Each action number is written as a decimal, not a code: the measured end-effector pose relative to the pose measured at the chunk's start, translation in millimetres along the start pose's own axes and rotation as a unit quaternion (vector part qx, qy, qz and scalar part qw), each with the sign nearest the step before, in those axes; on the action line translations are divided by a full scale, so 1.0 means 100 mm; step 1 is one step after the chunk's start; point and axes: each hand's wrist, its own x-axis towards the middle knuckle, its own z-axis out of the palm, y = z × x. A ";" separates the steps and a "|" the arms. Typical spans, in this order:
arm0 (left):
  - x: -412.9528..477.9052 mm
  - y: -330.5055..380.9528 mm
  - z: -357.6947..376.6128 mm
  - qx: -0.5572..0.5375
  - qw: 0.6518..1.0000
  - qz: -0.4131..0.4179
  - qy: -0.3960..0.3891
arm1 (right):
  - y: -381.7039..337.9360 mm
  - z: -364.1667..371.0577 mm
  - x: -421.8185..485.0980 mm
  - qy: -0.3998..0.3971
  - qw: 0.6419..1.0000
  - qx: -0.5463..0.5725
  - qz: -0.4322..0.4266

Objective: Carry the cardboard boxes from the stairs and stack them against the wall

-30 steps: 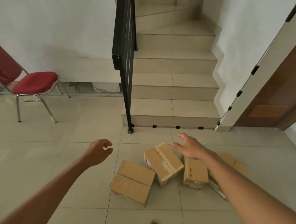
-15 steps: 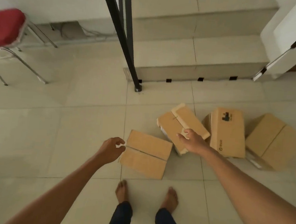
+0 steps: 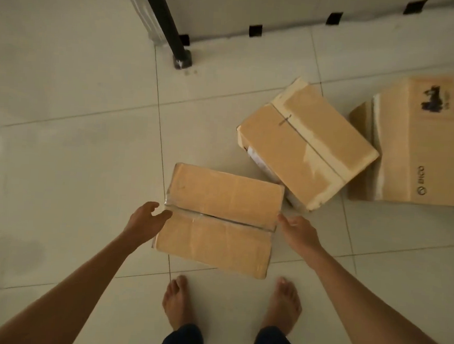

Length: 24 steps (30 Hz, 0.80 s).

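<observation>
A taped cardboard box (image 3: 220,219) lies flat on the tiled floor just in front of my bare feet. My left hand (image 3: 147,220) is at its left end, fingers loosely spread and touching the edge near the tape seam. My right hand (image 3: 298,232) is at its right end, fingers against the side. Neither hand grips the box. A second box (image 3: 307,144) lies tilted behind it to the right. A third box (image 3: 421,139) with a printed logo sits at the right edge of the view.
The black railing post (image 3: 173,33) stands on the floor at the back, beside the bottom stair step (image 3: 245,9) with black tape marks. Open tiled floor (image 3: 62,133) spreads to the left.
I have bent down over the boxes. Both hands moved down and apart to the two ends of the nearest box; the right hand left the second box.
</observation>
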 end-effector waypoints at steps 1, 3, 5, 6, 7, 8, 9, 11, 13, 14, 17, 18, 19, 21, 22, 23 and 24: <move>0.13 -0.02 0.06 -0.005 1.000 -0.006 -0.005 | 0.07 0.12 0.12 -0.007 1.000 0.010 0.017; 0.36 -0.08 0.17 -0.015 0.999 -0.017 -0.025 | 0.15 0.32 0.31 -0.032 0.998 0.037 0.051; 0.55 -0.12 0.27 -0.045 0.997 -0.020 -0.055 | 0.17 0.50 0.44 -0.057 0.993 0.070 0.071; 0.62 -0.14 0.31 -0.071 0.995 -0.022 -0.069 | 0.15 0.57 0.47 -0.064 0.991 0.090 0.077; 0.67 -0.15 0.35 -0.100 0.991 -0.029 -0.079 | 0.13 0.63 0.47 -0.067 0.988 0.117 0.080; 0.70 -0.17 0.37 -0.128 0.987 -0.041 -0.083 | 0.11 0.67 0.47 -0.069 0.984 0.144 0.083; 0.71 -0.18 0.39 -0.152 0.983 -0.054 -0.085 | 0.09 0.68 0.45 -0.070 0.980 0.166 0.086; 0.64 -0.21 0.39 -0.181 0.976 -0.073 -0.094 | 0.08 0.66 0.35 -0.075 0.975 0.186 0.093; 0.49 -0.24 0.36 -0.194 0.972 -0.083 -0.101 | 0.08 0.54 0.19 -0.077 0.977 0.174 0.091; 0.39 -0.24 0.32 -0.199 0.970 -0.088 -0.108 | 0.07 0.46 0.09 -0.078 0.980 0.161 0.091; 0.00 -0.23 0.13 -0.218 0.963 -0.089 -0.128 | -0.03 0.15 -0.25 -0.072 0.987 0.124 0.077; -0.13 -0.22 0.04 -0.225 0.962 -0.088 -0.130 | -0.09 0.03 -0.38 -0.065 0.990 0.108 0.070; -0.28 -0.18 -0.06 -0.231 0.960 -0.089 -0.130 | -0.16 -0.09 -0.51 -0.054 0.992 0.091 0.062; -0.57 -0.07 -0.28 -0.236 0.959 -0.082 -0.133 | -0.30 -0.34 -0.80 -0.030 0.996 0.061 0.050; -0.74 0.01 -0.40 -0.235 0.960 -0.072 -0.136 | -0.37 -0.48 -0.96 -0.016 0.998 0.048 0.045; -0.92 0.11 -0.53 -0.236 0.960 -0.060 -0.137 | -0.44 -0.61 -1.13 0.001 0.999 0.037 0.038; -1.10 0.20 -0.66 -0.237 0.961 -0.044 -0.136 | -0.52 -0.76 -1.32 0.020 0.999 0.031 0.029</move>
